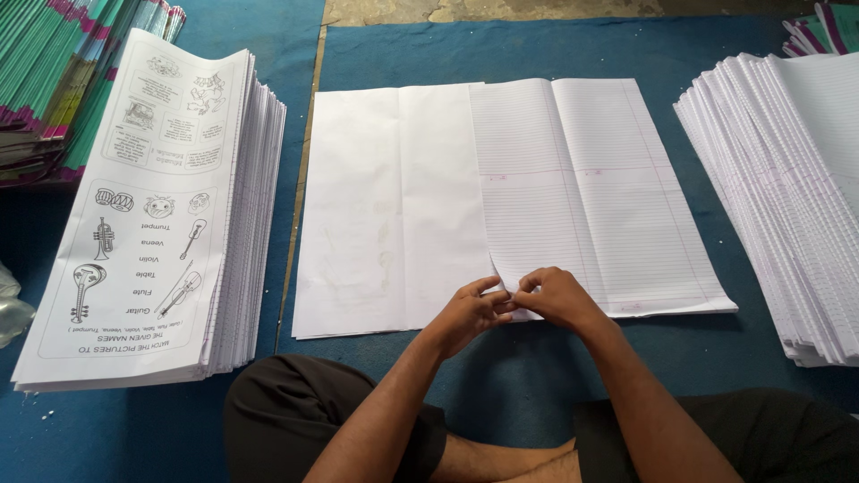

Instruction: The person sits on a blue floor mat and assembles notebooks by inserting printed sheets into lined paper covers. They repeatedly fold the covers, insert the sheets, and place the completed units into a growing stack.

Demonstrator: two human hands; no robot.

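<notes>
A large ruled sheet [582, 188] lies unfolded on the blue floor mat, overlapping a plain white sheet [385, 206] on its left. My left hand [470, 309] and my right hand [555, 295] meet at the near left corner of the ruled sheet. Both pinch that corner, which is lifted slightly off the white sheet. My forearms reach out over my crossed legs at the bottom of the view.
A tall stack of printed sheets with instrument drawings [134, 215] stands at the left. A fanned stack of ruled sheets [787, 179] lies at the right. Piles of green-edged books [54, 80] sit at the far left, with more at the top right corner [823, 27].
</notes>
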